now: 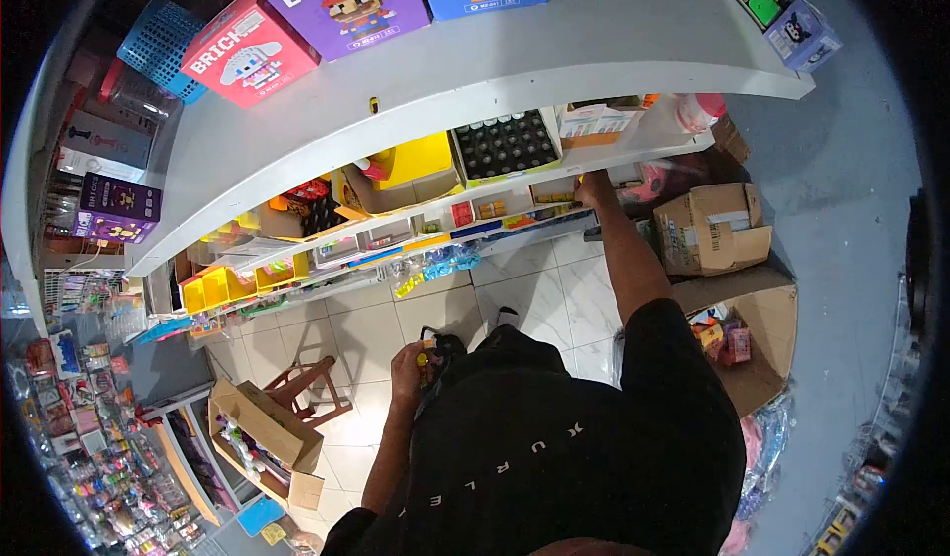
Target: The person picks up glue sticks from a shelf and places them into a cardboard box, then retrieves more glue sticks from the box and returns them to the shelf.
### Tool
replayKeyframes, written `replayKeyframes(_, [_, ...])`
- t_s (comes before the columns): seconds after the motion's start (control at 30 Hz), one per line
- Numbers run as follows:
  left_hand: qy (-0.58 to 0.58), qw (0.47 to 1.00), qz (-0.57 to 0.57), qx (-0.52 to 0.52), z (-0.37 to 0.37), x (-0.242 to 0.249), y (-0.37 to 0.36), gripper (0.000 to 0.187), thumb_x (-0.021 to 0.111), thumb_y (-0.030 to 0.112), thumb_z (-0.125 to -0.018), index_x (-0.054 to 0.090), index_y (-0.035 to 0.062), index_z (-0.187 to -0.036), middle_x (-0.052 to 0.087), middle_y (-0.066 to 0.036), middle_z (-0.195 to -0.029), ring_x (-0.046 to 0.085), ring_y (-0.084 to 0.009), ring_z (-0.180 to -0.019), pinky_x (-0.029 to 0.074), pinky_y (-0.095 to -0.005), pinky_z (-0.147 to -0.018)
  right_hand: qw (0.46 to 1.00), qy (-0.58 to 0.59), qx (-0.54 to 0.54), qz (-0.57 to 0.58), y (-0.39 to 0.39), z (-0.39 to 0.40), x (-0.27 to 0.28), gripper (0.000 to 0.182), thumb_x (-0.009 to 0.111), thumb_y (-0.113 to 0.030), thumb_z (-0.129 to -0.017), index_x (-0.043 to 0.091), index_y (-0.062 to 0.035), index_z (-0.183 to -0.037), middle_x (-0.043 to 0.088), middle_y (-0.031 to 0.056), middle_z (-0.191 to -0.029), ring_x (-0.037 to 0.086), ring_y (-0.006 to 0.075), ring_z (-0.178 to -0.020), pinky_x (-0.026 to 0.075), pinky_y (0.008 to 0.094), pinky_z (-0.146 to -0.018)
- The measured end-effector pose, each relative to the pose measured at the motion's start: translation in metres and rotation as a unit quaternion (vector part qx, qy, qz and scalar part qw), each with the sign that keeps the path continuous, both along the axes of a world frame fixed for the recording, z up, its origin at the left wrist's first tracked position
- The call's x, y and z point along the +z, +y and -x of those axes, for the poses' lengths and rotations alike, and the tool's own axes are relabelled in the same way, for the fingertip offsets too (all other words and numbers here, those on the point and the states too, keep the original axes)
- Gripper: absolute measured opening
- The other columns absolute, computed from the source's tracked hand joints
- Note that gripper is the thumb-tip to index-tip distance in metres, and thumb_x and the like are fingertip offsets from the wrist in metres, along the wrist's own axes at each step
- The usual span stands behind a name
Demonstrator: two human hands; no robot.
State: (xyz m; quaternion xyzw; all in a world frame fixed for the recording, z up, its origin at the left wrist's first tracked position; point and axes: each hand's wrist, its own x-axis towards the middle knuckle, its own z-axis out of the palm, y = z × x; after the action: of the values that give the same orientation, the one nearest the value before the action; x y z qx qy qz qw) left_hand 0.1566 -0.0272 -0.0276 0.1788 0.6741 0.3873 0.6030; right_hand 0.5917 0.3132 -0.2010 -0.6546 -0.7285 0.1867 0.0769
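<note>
My left hand (406, 370) is low in front of my body, its fingers closed around a small bunch of colourful items (426, 358) with yellow parts. Their kind is too small to tell. Stretched forward, my right hand (594, 190) is at the right part of the lower shelf (524, 190), beside a compartment of small yellow goods (554, 198). Its fingers look curled, with a spot of yellow by them; what they grip, if anything, I cannot make out.
Above, a curved grey shelf (416, 76) carries boxed brick sets (351, 7). A black tray (505, 145) and yellow bins (208, 287) fill the lower shelf. Cardboard boxes (712, 230) stand at right. An open carton (262, 442) and a brown stool (307, 390) are at left.
</note>
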Motion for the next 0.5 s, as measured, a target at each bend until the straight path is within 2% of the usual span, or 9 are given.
replayKeyframes(0.03, [-0.001, 1.0, 0.008, 0.004, -0.001, 0.001, 0.0, 0.029, 0.051, 0.027, -0.099, 0.064, 0.0006, -0.096, 0.064, -0.006, -0.069, 0.051, -0.0106, -0.047, 0.041, -0.0241, -0.043, 1.0, -0.016, 0.001, 0.017, 0.005, -0.005, -0.016, 0.035, 0.066, -0.015, -0.074, 0.058, -0.0066, -0.107, 0.063, 0.0143, -0.101, 0.061, 0.0326, -0.094, 0.051, 0.0372, -0.08])
replayKeyframes(0.13, [-0.01, 1.0, 0.019, 0.01, -0.002, 0.003, 0.001, 0.029, 0.052, 0.027, -0.098, 0.065, 0.0006, -0.097, 0.064, -0.006, -0.069, 0.051, -0.0105, -0.047, 0.041, -0.024, -0.043, 0.995, 0.089, -0.022, 0.05, 0.032, -0.023, -0.093, 0.026, 0.065, -0.01, -0.072, 0.064, -0.0079, -0.098, 0.065, 0.0149, -0.098, 0.062, 0.0338, -0.094, 0.051, 0.0388, -0.083])
replayKeyframes(0.23, [-0.018, 1.0, 0.011, 0.004, 0.001, 0.004, 0.0, 0.029, 0.052, 0.027, -0.098, 0.065, 0.001, -0.098, 0.064, -0.006, -0.069, 0.051, -0.0102, -0.047, 0.041, -0.0239, -0.043, 0.992, 0.038, 0.047, 0.107, 0.022, -0.02, -0.032, 0.023, 0.073, -0.019, -0.07, 0.07, -0.0063, -0.089, 0.068, 0.0176, -0.096, 0.066, 0.0313, -0.095, 0.053, 0.039, -0.086])
replayKeyframes(0.33, [-0.013, 1.0, 0.0, 0.0, 0.003, 0.0, -0.003, 0.03, 0.052, 0.028, -0.098, 0.065, 0.0014, -0.098, 0.064, -0.006, -0.069, 0.051, -0.0099, -0.047, 0.041, -0.0238, -0.043, 0.994, 0.059, 0.069, 0.067, 0.014, -0.016, 0.0, 0.02, 0.072, -0.014, -0.069, 0.073, -0.0101, -0.089, 0.069, 0.0164, -0.097, 0.066, 0.0311, -0.095, 0.052, 0.0396, -0.086])
replayKeyframes(0.43, [-0.013, 1.0, 0.0, 0.011, 0.004, -0.004, -0.007, 0.03, 0.052, 0.028, -0.098, 0.065, 0.0013, -0.098, 0.064, -0.006, -0.069, 0.052, -0.0101, -0.046, 0.041, -0.0237, -0.043, 0.986, 0.124, 0.107, 0.018, -0.01, -0.012, 0.027, 0.005, 0.067, -0.007, -0.07, 0.068, -0.0065, -0.076, 0.066, 0.0145, -0.084, 0.065, 0.0305, -0.087, 0.052, 0.0382, -0.079])
replayKeyframes(0.5, [-0.017, 1.0, -0.002, 0.012, 0.006, -0.005, -0.009, 0.031, 0.052, 0.029, -0.099, 0.065, 0.0009, -0.098, 0.064, -0.006, -0.069, 0.052, -0.0103, -0.047, 0.042, -0.0238, -0.043, 0.989, 0.088, 0.122, -0.006, -0.021, -0.009, 0.024, 0.005, 0.068, -0.008, -0.069, 0.067, -0.0062, -0.074, 0.065, 0.0156, -0.086, 0.065, 0.0322, -0.087, 0.052, 0.0393, -0.077])
